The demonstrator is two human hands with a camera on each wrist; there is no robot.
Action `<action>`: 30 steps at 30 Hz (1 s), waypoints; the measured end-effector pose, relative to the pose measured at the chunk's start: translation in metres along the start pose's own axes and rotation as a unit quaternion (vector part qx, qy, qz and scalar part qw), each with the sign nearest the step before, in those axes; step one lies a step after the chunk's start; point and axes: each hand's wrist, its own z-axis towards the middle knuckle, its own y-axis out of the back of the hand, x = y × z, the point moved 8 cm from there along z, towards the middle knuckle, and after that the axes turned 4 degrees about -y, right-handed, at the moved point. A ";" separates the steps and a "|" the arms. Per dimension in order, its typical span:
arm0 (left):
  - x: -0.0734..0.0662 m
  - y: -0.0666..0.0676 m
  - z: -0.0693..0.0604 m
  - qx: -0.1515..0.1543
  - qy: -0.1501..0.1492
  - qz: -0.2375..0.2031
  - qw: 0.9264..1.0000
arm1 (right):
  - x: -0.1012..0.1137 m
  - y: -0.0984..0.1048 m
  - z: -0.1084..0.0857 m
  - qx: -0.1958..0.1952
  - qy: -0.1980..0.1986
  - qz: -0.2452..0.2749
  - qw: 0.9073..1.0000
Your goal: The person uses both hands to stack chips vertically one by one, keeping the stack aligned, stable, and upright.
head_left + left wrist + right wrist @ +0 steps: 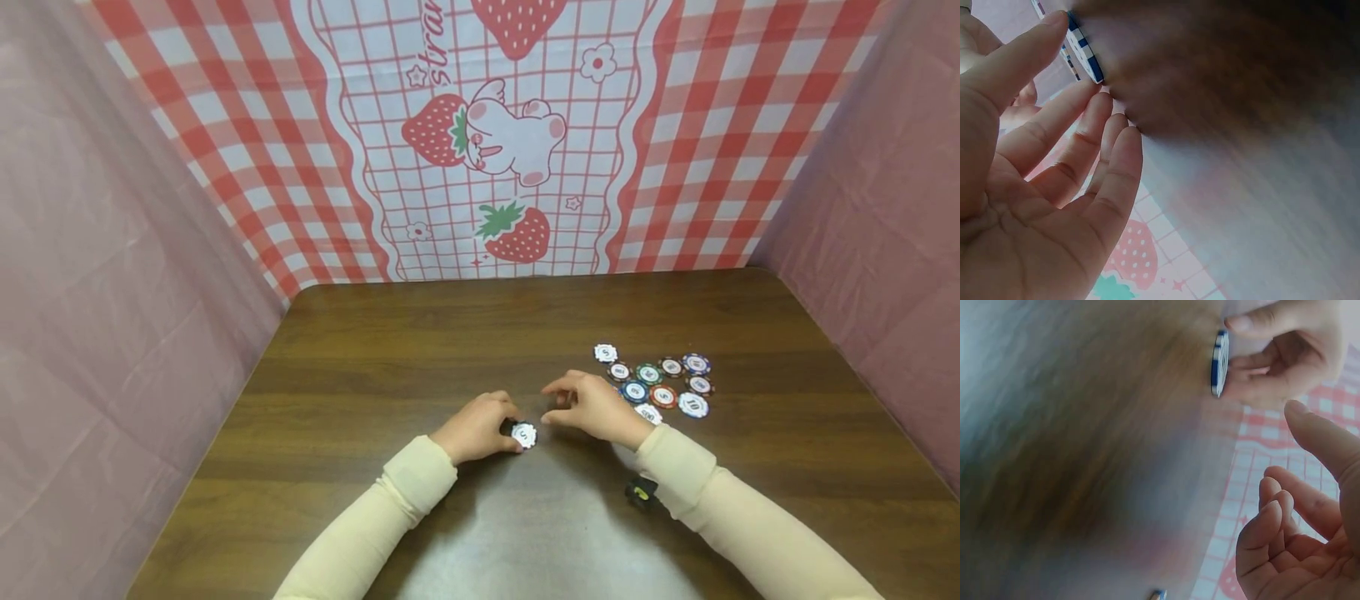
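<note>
A white poker chip (524,435) with dark blue edge marks and a 5 on its face lies at the table's middle. My left hand (477,429) pinches it by opposite edges, thumb on one side and forefinger on the other; the left wrist view shows this chip (1085,50) edge-on between them. Just right of the chip is my right hand (596,407), apart from it, fingers loosely bent and holding nothing. In the right wrist view, a gap separates the right thumb and fingers. Behind that hand lie several poker chips (663,396), some partly hidden by it.
The loose chips are white, green, blue, red and brown, spread flat on the wooden table (360,350). A small black object (640,492) with a yellow-green spot shows beside the right cuff. A strawberry-print cloth (480,150) hangs behind, with pink cloth on both sides.
</note>
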 end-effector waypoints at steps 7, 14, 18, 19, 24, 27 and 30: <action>-0.001 0.000 0.000 -0.003 -0.005 0.016 1.000 | -0.019 0.019 -0.005 -0.035 -0.036 0.038 0.998; -0.001 -0.001 0.001 -0.004 -0.009 0.021 1.000 | -0.037 0.041 -0.012 -0.086 -0.056 0.050 0.993; -0.001 0.000 0.001 -0.009 -0.015 0.023 1.000 | -0.049 0.049 -0.017 -0.092 -0.081 0.044 0.991; -0.001 0.000 0.001 -0.009 -0.015 0.024 1.000 | -0.052 0.050 -0.018 -0.094 -0.086 0.041 0.991; -0.001 -0.001 0.001 -0.006 -0.011 0.022 1.000 | -0.063 0.058 -0.022 -0.102 -0.096 0.038 0.989; 0.000 -0.001 0.002 -0.005 -0.009 0.021 1.000 | -0.070 0.060 -0.024 -0.096 -0.107 0.039 0.989; 0.000 0.000 0.002 -0.007 -0.011 0.019 1.000 | -0.078 0.061 -0.026 -0.081 -0.124 0.038 0.988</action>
